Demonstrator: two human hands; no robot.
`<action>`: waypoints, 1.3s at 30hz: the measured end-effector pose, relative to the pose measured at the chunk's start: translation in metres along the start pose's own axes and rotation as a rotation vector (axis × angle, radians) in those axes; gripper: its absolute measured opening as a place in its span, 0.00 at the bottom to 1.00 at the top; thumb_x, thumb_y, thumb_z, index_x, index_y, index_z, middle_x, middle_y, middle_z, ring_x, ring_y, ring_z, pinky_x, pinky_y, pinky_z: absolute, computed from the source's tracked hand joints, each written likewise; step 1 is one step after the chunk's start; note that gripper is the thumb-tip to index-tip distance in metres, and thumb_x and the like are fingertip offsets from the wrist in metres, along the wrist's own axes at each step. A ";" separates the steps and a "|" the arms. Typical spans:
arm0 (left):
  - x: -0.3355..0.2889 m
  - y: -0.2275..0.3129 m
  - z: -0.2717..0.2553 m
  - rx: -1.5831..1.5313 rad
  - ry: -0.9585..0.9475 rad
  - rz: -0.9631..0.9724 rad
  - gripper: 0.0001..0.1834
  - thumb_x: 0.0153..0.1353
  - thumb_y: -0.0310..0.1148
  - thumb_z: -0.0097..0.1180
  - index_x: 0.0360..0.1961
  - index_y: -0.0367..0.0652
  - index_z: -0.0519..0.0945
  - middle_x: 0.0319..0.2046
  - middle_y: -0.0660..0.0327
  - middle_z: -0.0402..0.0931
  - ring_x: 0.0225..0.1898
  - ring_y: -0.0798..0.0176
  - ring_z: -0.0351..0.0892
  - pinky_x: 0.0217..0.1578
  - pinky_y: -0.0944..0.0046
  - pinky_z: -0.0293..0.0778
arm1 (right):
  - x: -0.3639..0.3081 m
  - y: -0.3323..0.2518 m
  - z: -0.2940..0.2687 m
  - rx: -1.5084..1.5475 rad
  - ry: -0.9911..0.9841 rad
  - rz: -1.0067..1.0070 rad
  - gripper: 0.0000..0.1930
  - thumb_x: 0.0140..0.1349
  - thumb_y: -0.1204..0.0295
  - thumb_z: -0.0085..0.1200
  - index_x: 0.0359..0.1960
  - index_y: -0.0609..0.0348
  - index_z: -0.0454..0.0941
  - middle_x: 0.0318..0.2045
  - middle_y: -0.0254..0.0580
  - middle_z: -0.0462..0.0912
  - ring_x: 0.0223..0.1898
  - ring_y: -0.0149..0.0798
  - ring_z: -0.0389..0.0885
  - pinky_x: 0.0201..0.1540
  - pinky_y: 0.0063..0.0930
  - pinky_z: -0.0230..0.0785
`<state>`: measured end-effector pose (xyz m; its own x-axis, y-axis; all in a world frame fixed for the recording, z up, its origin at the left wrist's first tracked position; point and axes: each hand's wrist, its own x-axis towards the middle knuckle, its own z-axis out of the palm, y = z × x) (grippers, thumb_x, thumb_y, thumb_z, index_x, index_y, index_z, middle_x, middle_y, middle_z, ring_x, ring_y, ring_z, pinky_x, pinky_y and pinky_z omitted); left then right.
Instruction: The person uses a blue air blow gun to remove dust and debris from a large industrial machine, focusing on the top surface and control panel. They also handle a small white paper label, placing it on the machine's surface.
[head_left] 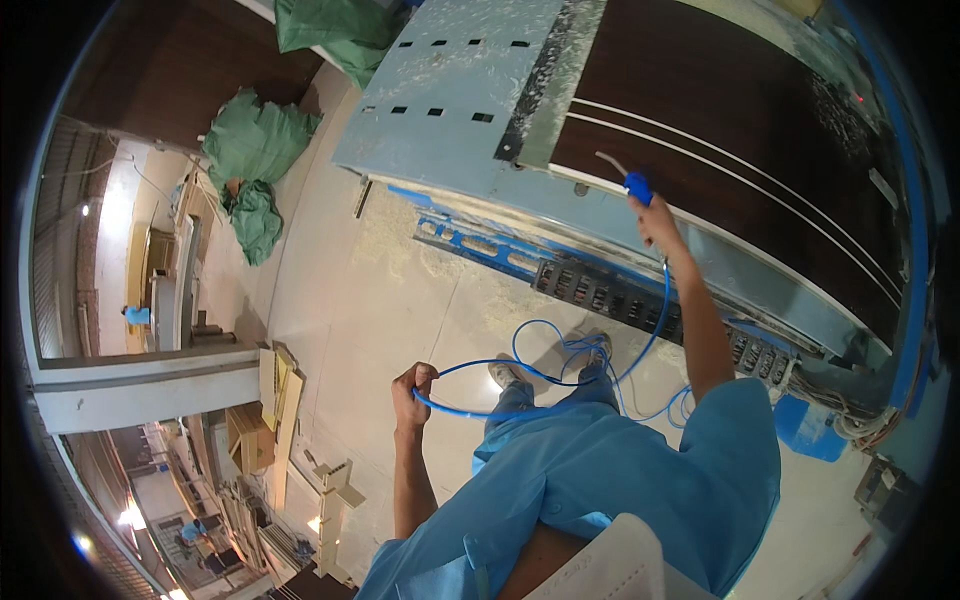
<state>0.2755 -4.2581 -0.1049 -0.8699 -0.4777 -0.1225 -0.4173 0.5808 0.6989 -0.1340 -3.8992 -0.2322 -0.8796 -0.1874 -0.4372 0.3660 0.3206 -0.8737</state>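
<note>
In my right hand is a blue air blow gun, its thin bent nozzle pointing left over the near edge of a dark brown panel. A blue air hose hangs from the gun's lower end and falls in loops in front of my legs. My left hand, held out to the left, is closed on a bend of that same hose. Two pale lines run along the panel, which lies on the light blue machine bed. Dust and shavings cover parts of the bed.
A black cable chain runs along the machine's near side, above the dusty floor. Green sacks lie at the far left. Boards and scraps stand by a grey post. Bundled cables hang at the right. Other people in blue work farther off.
</note>
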 end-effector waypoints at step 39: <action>0.354 -0.275 -0.331 -0.226 0.094 0.010 0.28 0.73 0.48 0.41 0.26 0.35 0.79 0.15 0.63 0.69 0.20 0.70 0.68 0.22 0.67 0.61 | 0.172 -0.164 0.482 0.409 -0.304 0.214 0.16 0.68 0.59 0.58 0.25 0.47 0.67 0.13 0.27 0.64 0.13 0.25 0.63 0.16 0.29 0.55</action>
<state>0.1690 -4.8054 -0.1068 -0.8411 -0.5380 -0.0559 -0.3299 0.4284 0.8412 -0.1987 -4.4312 -0.2672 -0.6671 -0.4369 -0.6034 0.6687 0.0059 -0.7435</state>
